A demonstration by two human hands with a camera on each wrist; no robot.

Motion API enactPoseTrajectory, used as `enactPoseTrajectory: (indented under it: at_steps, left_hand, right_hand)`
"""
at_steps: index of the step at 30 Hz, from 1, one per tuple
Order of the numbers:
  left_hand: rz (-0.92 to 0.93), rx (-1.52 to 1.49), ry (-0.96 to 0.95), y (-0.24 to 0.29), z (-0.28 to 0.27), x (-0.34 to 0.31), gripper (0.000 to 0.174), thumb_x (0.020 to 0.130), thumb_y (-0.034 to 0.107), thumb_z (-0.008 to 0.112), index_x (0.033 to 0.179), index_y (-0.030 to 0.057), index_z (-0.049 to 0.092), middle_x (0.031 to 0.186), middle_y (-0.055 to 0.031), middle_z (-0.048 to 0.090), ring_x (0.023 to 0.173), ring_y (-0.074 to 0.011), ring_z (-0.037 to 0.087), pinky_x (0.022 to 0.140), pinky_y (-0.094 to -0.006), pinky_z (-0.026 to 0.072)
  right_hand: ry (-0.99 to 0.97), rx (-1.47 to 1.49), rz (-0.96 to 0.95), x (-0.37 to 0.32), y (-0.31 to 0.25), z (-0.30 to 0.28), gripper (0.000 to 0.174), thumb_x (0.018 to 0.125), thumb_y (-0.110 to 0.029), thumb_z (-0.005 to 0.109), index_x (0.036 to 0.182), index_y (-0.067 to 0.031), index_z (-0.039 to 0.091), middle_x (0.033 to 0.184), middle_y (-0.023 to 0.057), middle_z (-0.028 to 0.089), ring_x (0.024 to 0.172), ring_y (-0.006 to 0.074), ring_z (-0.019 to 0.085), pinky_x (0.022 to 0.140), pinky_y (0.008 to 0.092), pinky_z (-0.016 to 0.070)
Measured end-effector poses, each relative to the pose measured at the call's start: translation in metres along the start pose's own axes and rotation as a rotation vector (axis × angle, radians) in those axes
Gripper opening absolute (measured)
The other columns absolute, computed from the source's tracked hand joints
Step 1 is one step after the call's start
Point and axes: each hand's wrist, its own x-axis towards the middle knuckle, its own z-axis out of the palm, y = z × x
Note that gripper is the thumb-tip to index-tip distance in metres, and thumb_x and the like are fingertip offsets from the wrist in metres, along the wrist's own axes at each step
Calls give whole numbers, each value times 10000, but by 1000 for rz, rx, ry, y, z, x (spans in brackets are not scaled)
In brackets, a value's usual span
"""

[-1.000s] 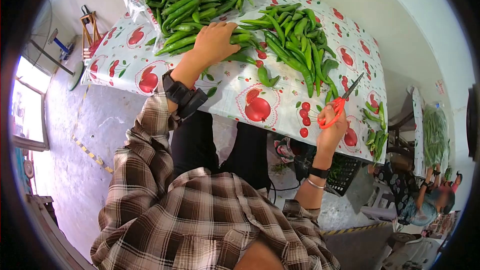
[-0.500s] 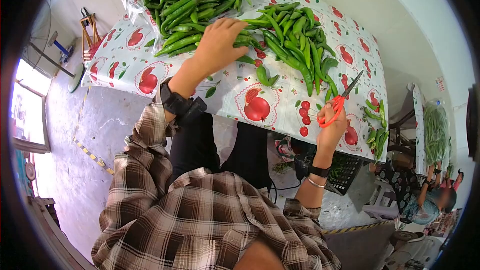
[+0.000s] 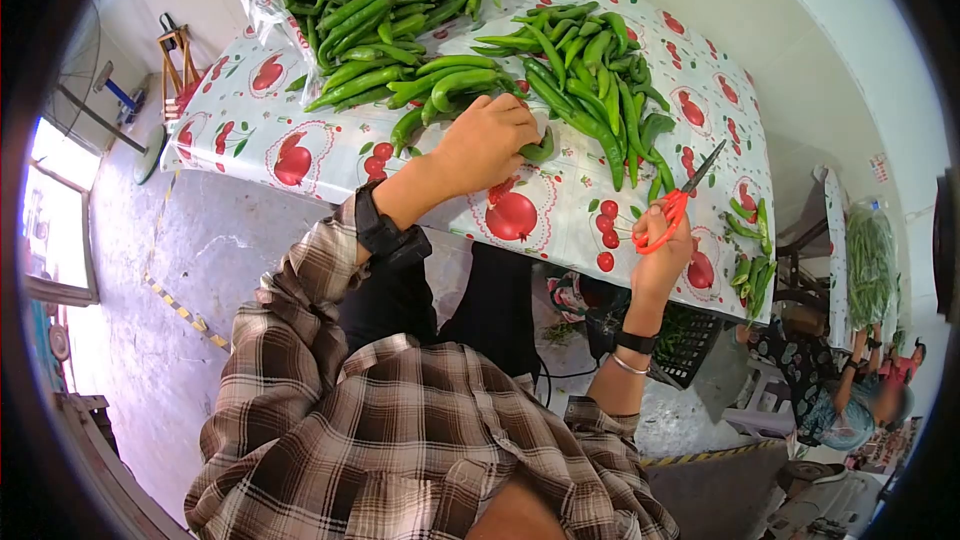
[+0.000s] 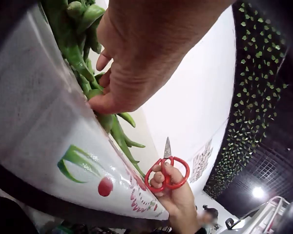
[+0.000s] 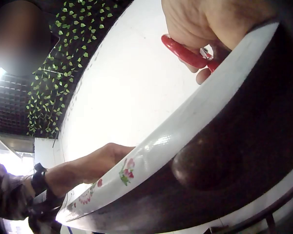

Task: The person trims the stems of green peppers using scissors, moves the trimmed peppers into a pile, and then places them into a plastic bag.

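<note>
Nearest, the right hand holds the red-handled scissors by their loops, blades together. A little farther, the left hand curls its thumb and fingers around a curved green pepper on the printed tablecloth; how firm this pinch is, I cannot tell. The pepper is probably light and stiff, but its smooth skin may slip; the thick middle seems best to hold. Beyond lie a pepper heap and a plastic bag.
</note>
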Motion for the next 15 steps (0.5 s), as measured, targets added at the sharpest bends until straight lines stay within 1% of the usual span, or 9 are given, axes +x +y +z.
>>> enactPoseTrajectory:
  at_steps: [2,4,5,7,8,10,11,13,15]
  left_hand:
    - [-9,-36,42,0,0,0,373,658,100,712,1025,86,649,1051,-58,612,1022,-232,534,886,-342,414]
    - [-232,-456,83,3,0,0,341,752,115,706,1076,38,633,995,-55,636,908,-203,588,842,-319,454]
    - [-232,-457,81,2,1,0,341,752,115,706,1076,38,633,995,-55,636,908,-203,588,842,-319,454]
    - [-407,-939,15,-3,4,2,327,837,154,677,1115,-5,610,999,-40,638,849,-141,595,811,-282,472]
    - [-407,-940,16,-5,5,2,327,837,154,677,1115,-5,610,999,-40,638,849,-141,595,811,-282,472]
    - [-446,-1145,-32,-7,6,3,330,878,192,645,1130,-15,603,1010,-13,621,879,-87,560,817,-250,461]
    - [-446,-1146,-32,-7,5,3,330,878,192,645,1130,-15,603,1010,-13,621,879,-87,560,817,-250,461]
    - [-432,-1324,-4,-7,5,3,332,889,219,630,1140,4,605,996,-21,619,871,-86,556,815,-242,457]
    - [-452,-1345,4,-5,3,3,333,893,234,622,1138,9,606,992,-22,616,870,-82,552,813,-238,454]
  right_hand:
    - [2,12,1,0,0,0,115,888,-110,554,921,-2,536,624,20,509,539,63,425,505,201,341]
    - [5,24,3,0,0,0,112,888,-109,568,911,-5,532,630,19,520,535,55,432,499,187,340]
    - [-2,31,-1,0,0,0,112,888,-108,568,911,-5,532,631,19,520,534,55,431,498,188,339]
    - [-10,37,-5,0,0,0,112,888,-107,567,911,-4,532,632,19,520,534,55,431,497,188,338]
    - [-4,29,-7,0,-1,1,113,888,-107,568,912,-3,532,631,18,519,533,55,428,496,189,337]
    - [-1,20,-9,0,-1,1,113,888,-107,568,912,-3,532,630,18,518,532,55,426,495,190,335]
    - [-3,33,-10,0,0,0,114,887,-107,569,912,-3,531,630,18,517,531,55,424,494,190,334]
    - [-4,44,-11,0,1,0,114,887,-107,569,912,-3,531,629,17,516,530,55,422,492,190,333]
    - [-6,-1,-2,0,0,-1,134,893,-125,550,930,4,538,624,21,492,549,78,417,518,219,357]
